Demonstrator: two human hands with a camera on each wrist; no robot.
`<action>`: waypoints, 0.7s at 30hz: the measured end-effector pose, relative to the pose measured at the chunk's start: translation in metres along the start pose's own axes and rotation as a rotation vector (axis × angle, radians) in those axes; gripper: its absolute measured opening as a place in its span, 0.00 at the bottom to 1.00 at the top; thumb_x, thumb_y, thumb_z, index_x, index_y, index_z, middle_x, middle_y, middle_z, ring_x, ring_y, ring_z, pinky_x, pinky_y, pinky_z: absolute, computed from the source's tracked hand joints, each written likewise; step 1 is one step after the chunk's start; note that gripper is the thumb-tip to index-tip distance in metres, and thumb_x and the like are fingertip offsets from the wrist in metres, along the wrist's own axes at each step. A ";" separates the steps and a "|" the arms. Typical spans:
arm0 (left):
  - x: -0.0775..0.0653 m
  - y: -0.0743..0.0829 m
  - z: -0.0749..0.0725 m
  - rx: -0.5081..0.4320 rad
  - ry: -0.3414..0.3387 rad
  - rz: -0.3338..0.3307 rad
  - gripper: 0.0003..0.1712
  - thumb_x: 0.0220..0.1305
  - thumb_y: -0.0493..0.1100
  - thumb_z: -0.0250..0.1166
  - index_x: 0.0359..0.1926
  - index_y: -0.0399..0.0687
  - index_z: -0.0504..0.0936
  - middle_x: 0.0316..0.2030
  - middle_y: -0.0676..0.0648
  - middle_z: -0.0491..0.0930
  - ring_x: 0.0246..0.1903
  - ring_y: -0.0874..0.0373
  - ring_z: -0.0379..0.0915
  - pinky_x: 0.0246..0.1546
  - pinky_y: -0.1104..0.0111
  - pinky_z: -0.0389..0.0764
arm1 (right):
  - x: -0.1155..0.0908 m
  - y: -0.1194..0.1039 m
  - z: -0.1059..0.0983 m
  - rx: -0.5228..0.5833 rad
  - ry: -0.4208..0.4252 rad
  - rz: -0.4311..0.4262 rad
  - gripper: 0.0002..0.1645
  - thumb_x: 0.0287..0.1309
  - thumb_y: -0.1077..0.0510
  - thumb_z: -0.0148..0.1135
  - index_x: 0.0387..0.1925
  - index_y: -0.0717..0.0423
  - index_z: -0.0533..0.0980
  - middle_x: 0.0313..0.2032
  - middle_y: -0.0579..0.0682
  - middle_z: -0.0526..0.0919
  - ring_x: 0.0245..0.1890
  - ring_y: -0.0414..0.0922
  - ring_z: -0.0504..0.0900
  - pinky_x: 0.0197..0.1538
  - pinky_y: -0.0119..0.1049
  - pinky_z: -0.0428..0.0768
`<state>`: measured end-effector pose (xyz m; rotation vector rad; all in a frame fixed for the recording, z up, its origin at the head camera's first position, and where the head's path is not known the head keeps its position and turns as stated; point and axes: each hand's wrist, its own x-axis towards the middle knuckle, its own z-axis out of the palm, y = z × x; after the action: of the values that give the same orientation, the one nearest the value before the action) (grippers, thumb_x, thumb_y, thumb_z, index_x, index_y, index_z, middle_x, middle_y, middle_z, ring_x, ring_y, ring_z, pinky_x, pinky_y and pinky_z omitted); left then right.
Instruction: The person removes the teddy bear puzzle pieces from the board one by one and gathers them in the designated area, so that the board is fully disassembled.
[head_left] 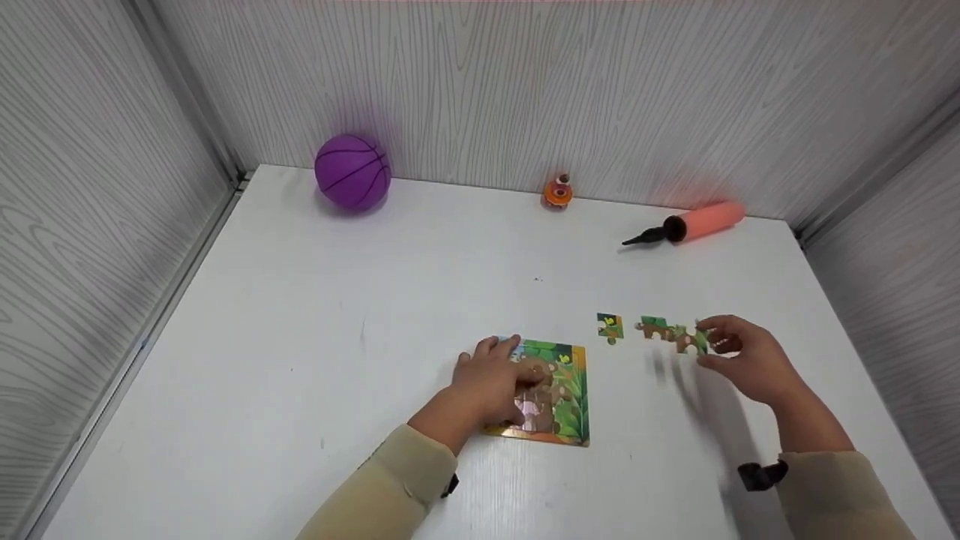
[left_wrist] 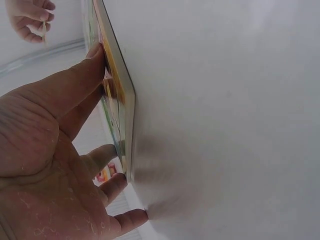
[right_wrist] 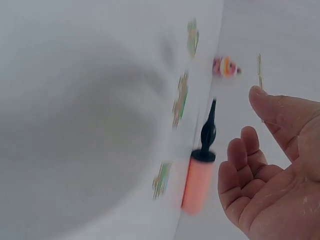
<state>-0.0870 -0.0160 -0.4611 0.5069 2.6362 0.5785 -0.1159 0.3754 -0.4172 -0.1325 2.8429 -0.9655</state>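
A small square jigsaw puzzle (head_left: 571, 405) with a green, brown and orange picture lies on the white table. My left hand (head_left: 486, 384) rests over its left side, fingers spread; in the left wrist view the thumb and a finger touch the puzzle's face (left_wrist: 116, 95). Off to the right, my right hand (head_left: 750, 364) pinches a loose puzzle piece (head_left: 685, 340) above the table. The right wrist view shows that piece (right_wrist: 260, 67) edge-on at the thumb. Further loose pieces lie beyond: one with a yellow spot (head_left: 610, 327), another brown and green (head_left: 654, 328).
Along the back wall stand a purple basketball (head_left: 352, 172), a small orange toy figure (head_left: 558, 193) and a coral hand pump (head_left: 705, 223) with a black nozzle. Another loose piece (right_wrist: 161, 180) lies near the pump in the right wrist view. Pale wood-grain panels enclose the table.
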 end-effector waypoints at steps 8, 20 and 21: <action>0.000 0.000 0.001 0.000 -0.006 0.006 0.39 0.58 0.55 0.82 0.71 0.76 0.79 0.83 0.49 0.53 0.81 0.42 0.45 0.73 0.39 0.58 | 0.006 0.049 -0.030 -0.003 0.002 0.058 0.32 0.64 0.67 0.71 0.67 0.69 0.72 0.57 0.74 0.77 0.56 0.66 0.78 0.39 0.27 0.81; -0.001 0.000 0.001 0.007 -0.010 -0.004 0.39 0.58 0.55 0.82 0.71 0.76 0.79 0.83 0.50 0.52 0.81 0.42 0.45 0.73 0.40 0.59 | 0.014 0.097 -0.053 0.033 -0.073 0.289 0.38 0.69 0.63 0.65 0.73 0.73 0.62 0.70 0.84 0.62 0.68 0.77 0.67 0.57 0.62 0.76; -0.001 -0.001 0.000 0.005 -0.009 -0.005 0.40 0.58 0.55 0.82 0.71 0.76 0.79 0.83 0.50 0.52 0.81 0.42 0.45 0.73 0.40 0.59 | 0.016 0.100 -0.054 0.029 -0.069 0.296 0.38 0.69 0.62 0.66 0.73 0.73 0.63 0.69 0.83 0.63 0.67 0.76 0.68 0.56 0.62 0.76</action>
<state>-0.0864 -0.0170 -0.4615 0.5035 2.6299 0.5669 -0.1444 0.4842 -0.4374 0.2459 2.6819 -0.9172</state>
